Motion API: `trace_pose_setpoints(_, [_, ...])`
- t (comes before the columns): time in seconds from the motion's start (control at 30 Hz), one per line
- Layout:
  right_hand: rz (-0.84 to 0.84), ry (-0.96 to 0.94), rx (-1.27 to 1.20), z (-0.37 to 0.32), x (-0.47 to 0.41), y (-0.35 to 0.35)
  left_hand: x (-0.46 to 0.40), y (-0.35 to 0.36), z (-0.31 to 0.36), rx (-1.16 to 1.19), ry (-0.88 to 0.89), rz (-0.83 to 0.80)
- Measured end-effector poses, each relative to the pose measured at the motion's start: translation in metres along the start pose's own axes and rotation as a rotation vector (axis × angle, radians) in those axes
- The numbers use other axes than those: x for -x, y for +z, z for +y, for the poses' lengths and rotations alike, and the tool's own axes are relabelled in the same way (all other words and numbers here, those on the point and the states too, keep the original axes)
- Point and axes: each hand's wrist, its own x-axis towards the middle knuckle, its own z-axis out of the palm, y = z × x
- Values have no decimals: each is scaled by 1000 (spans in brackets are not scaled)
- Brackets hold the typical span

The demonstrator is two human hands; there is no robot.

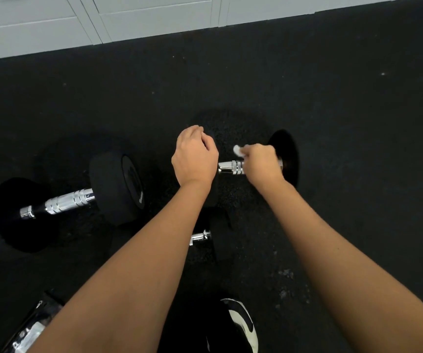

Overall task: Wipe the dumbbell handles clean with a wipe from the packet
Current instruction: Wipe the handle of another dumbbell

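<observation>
While my right hand (262, 161) pinches the wipe (238, 150) on the chrome handle (232, 168) and my left hand (195, 156) seemingly curls over the dumbbell's hidden head, a hard stroke could roll it.

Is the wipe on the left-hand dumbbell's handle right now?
No, the wipe is in the right hand on the handle of the dumbbell further right.
</observation>
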Motion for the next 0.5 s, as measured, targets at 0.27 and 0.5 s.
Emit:
trace_pose_setpoints(0.27, [-131, -438, 218, 3, 8, 36, 0, 1, -1, -11, -6, 3])
trace_pose_setpoints(0.5, [-90, -392, 285, -2, 11, 25, -1, 1, 0, -18, -8, 7])
